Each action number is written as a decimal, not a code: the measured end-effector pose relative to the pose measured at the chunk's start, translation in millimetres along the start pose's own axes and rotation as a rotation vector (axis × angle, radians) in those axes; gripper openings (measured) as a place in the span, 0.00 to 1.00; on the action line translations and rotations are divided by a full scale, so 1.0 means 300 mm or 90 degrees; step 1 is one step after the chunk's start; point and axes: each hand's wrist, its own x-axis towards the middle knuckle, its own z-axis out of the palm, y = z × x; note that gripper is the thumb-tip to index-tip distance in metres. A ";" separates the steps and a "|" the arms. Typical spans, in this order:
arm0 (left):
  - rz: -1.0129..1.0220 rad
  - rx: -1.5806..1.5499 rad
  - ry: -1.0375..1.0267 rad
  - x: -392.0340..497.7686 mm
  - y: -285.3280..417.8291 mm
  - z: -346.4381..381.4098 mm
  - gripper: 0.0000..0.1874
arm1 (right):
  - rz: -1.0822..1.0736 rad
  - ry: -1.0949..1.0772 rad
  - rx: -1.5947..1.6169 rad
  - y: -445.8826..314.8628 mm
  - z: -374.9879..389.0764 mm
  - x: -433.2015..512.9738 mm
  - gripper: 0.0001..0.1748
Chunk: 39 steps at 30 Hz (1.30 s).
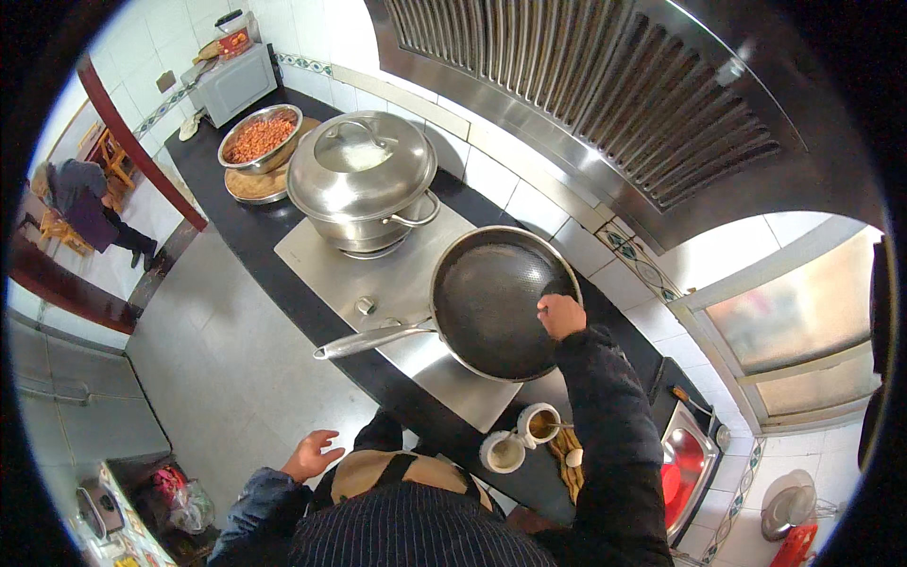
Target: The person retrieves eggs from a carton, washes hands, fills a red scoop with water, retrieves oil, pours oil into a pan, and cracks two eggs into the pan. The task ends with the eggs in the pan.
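A dark frying pan (489, 305) with a steel rim sits on the right side of the steel gas cooktop (397, 298). Its long metal handle (375, 341) points left past the counter edge. My right hand (563, 317) is over the pan's right inner wall, fingers curled; whether it grips anything is hidden. A dark patch, perhaps shadow, shows just beyond the knuckles. Down by my waist, my left hand (314, 453) hangs empty with its fingers apart. On the left burner stands a large steel pot (354, 230) under a domed lid (361, 166) with a glass window.
Two small white jars (502, 453) with spoons stand near my right arm. A steel bowl of reddish-brown beans or nuts (262, 138) is at the far left counter, near a microwave (234, 85). The range hood (567, 85) hangs overhead. A sink (691, 461) lies right; another person (85, 198) bends beyond the doorway.
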 end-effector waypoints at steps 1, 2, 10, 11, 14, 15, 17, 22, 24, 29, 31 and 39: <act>-0.022 -0.032 0.016 -0.009 -0.026 -0.006 0.26 | 0.007 0.014 0.003 0.005 0.029 0.049 0.05; -0.044 -0.065 0.030 -0.012 -0.050 -0.014 0.26 | 0.059 -0.009 -0.028 0.010 0.055 0.091 0.06; -0.098 -0.110 0.065 0.037 -0.152 -0.069 0.24 | 0.111 -0.070 -0.129 0.043 0.185 0.258 0.10; -0.104 -0.120 0.060 0.044 -0.155 -0.078 0.24 | 0.117 -0.081 -0.142 0.044 0.191 0.268 0.10; -0.104 -0.098 0.059 0.067 -0.153 -0.103 0.23 | 0.134 -0.117 -0.183 0.039 0.195 0.286 0.10; -0.110 -0.108 0.062 0.075 -0.148 -0.111 0.23 | 0.135 -0.118 -0.200 0.037 0.193 0.289 0.10; -0.089 -0.099 0.067 0.090 -0.135 -0.132 0.22 | 0.125 -0.106 -0.195 0.029 0.187 0.288 0.09; -0.081 -0.061 0.056 0.117 -0.100 -0.178 0.22 | 0.110 -0.150 -0.225 0.020 0.190 0.278 0.10; -0.075 -0.043 0.058 0.121 -0.095 -0.187 0.21 | 0.117 -0.167 -0.227 0.029 0.184 0.274 0.09; -0.055 -0.043 0.069 0.137 -0.113 -0.199 0.22 | 0.125 -0.106 0.058 0.096 0.074 0.240 0.08; -0.038 -0.059 0.068 0.153 -0.119 -0.197 0.22 | 0.086 -0.071 0.174 0.119 0.010 0.214 0.06; 0.006 -0.045 0.007 0.220 -0.077 -0.210 0.22 | 0.114 -0.098 0.082 0.058 0.059 0.184 0.10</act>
